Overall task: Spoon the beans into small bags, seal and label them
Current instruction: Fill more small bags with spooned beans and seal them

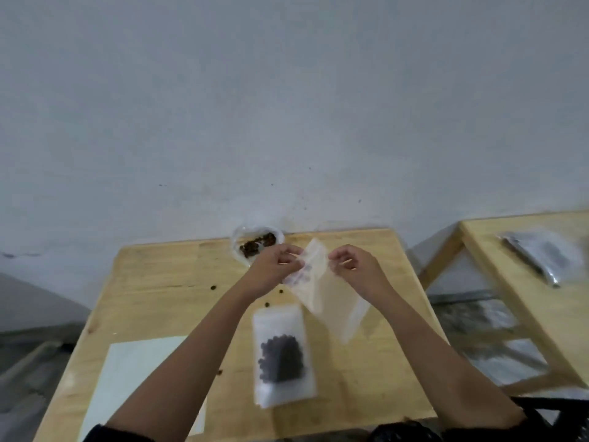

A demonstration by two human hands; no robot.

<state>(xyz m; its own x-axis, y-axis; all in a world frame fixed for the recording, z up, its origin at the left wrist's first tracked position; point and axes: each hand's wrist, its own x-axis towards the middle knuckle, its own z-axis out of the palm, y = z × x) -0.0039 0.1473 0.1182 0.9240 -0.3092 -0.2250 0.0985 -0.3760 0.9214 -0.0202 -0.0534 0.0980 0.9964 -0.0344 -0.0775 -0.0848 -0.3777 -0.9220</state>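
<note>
Above the wooden table (153, 301), my left hand (275, 266) and my right hand (353, 266) each pinch a top corner of an empty clear small bag (328, 298); it hangs blurred between them. A filled bag of dark beans (282, 355) lies flat on the table below my hands. At the far edge sits an open plastic bag of brown beans (258, 244), just behind my left hand. No spoon is visible.
A white sheet of paper (134, 378) lies at the near left of the table. A few loose beans (213, 287) are scattered on the wood. A second wooden table (497, 250) at the right carries dark packets (541, 256). A grey wall stands behind.
</note>
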